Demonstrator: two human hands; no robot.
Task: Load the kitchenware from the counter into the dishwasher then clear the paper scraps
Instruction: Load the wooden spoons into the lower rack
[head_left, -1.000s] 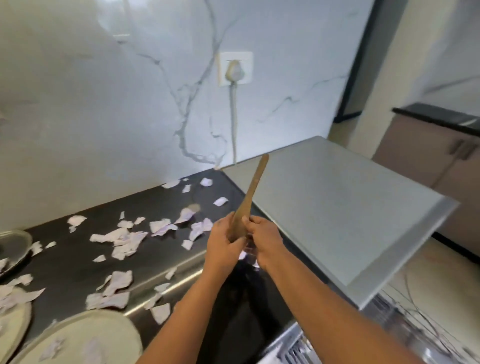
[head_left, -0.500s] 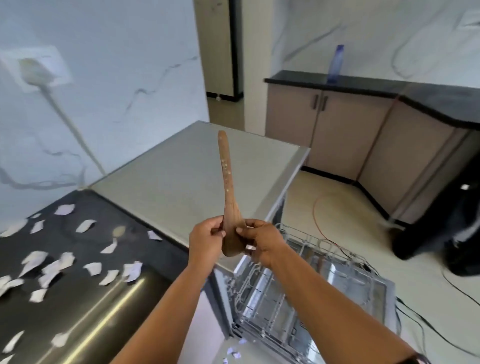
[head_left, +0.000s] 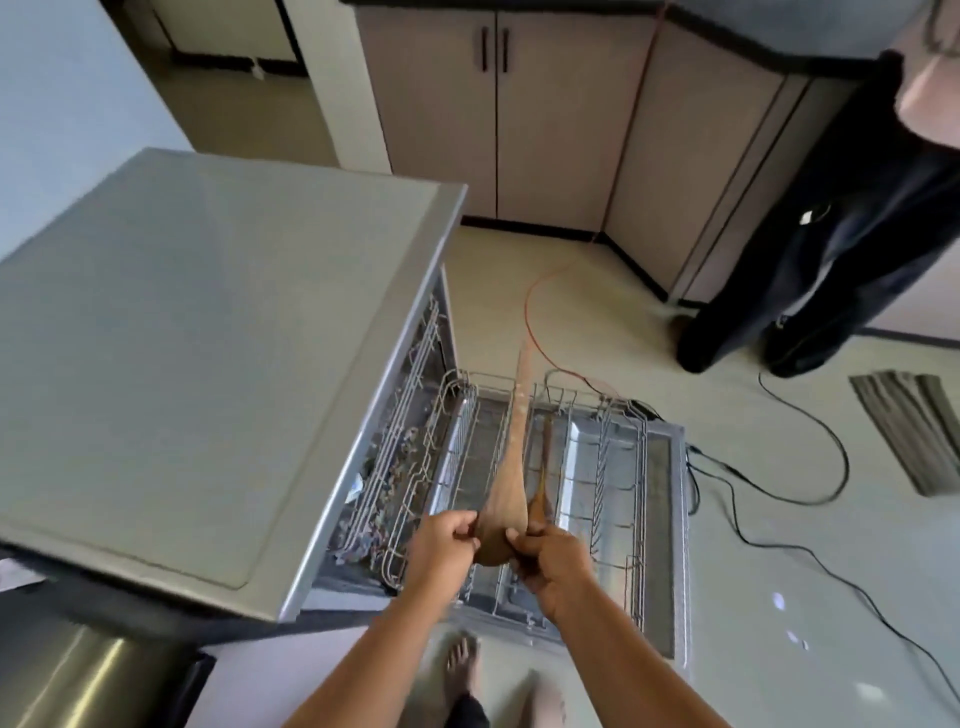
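Beige floor (head_left: 623, 312) and cupboards (head_left: 545, 130) make up the background. Below the camera a dishwasher (head_left: 208, 364) stands open with its rack (head_left: 642, 499) drawn out.

The left hand (head_left: 444, 543) pinches the left edge of a wooden spatula (head_left: 506, 493) at its blade, fingers curled in. The right hand (head_left: 558, 569) is closed round the bowl end of a smaller spoon (head_left: 540, 488), and its thumb also lies against the spatula's blade. So both hands are full, and they meet on the one blade.

From that shared grip both utensils run away from the person, handles outermost, side by side and nearly parallel, with the spatula's handle reaching furthest. They are held in the air over the rack and touch none of its wires. The rack lies straight beneath and ahead of the hands, so the coming move looks like a simple lowering.

What it turns on is the long axis. Both handles already point near-to-far along the rack's length, roughly in line with its tine rows, which should let them lie between rows without turning. The right hand is over the rack's middle and the left over its near-left part. Neither hand is clearly nearer. No cutlery basket can be made out.

Beyond the rack, cables (head_left: 810, 457) trail over the floor and a person (head_left: 831, 249) stands well apart.
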